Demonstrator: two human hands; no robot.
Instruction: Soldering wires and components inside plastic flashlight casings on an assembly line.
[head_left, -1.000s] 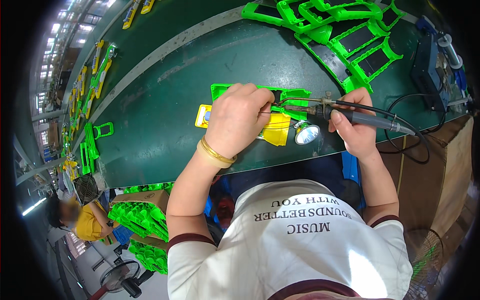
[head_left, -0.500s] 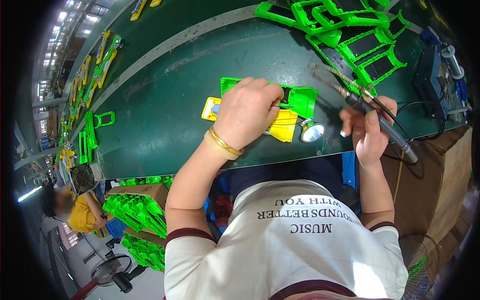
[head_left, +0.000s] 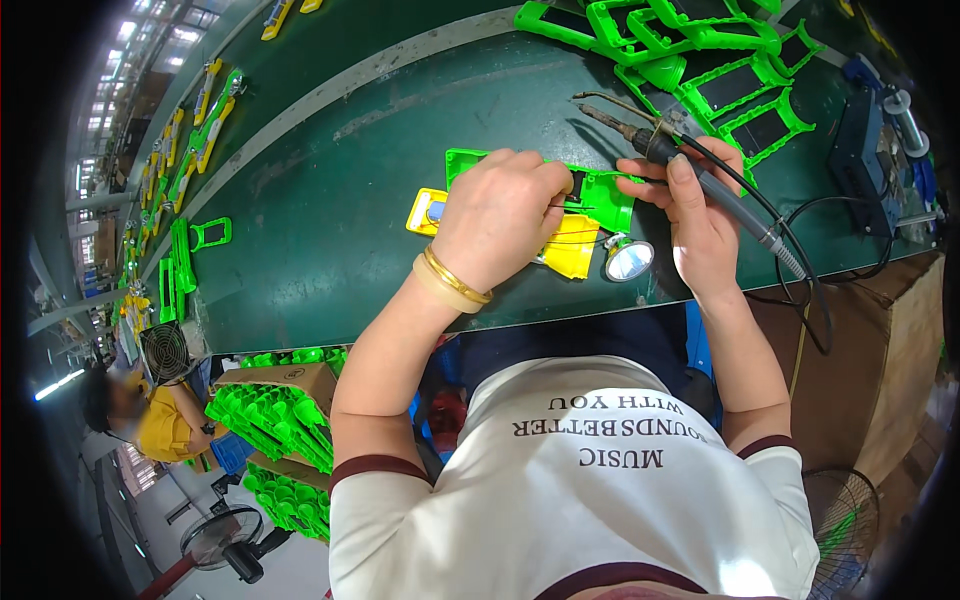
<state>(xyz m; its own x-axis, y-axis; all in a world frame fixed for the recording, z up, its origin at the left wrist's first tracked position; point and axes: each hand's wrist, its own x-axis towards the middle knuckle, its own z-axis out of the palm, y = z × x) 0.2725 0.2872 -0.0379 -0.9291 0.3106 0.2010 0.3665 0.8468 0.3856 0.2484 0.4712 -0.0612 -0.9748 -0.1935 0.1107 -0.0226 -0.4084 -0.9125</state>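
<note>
My left hand [head_left: 503, 208] lies over a green plastic housing [head_left: 608, 203] and a yellow plastic housing [head_left: 573, 254], its fingers curled in a pinch. The fingertips are partly hidden, so what they pinch cannot be made out. Thin dark wires run out beside them. A round lamp reflector [head_left: 628, 260] rests at the right end of the yellow housing. Between thumb and fingers, my right hand [head_left: 706, 225] grips a soldering iron [head_left: 738, 207] with a thin feed tube along it. The iron's tip points up and left, above the green housing and apart from it.
A pile of green frames [head_left: 745, 85] covers the far right of the green bench [head_left: 330, 220]. A dark soldering station [head_left: 862, 165] stands at the right, its cable looping to the iron. Green parts [head_left: 180, 270] lie left. A box of green parts [head_left: 270, 425] is below the bench.
My right hand has moved left and up with the soldering iron, bringing its tip nearer the green housing. My left hand and the housings have shifted very slightly.
</note>
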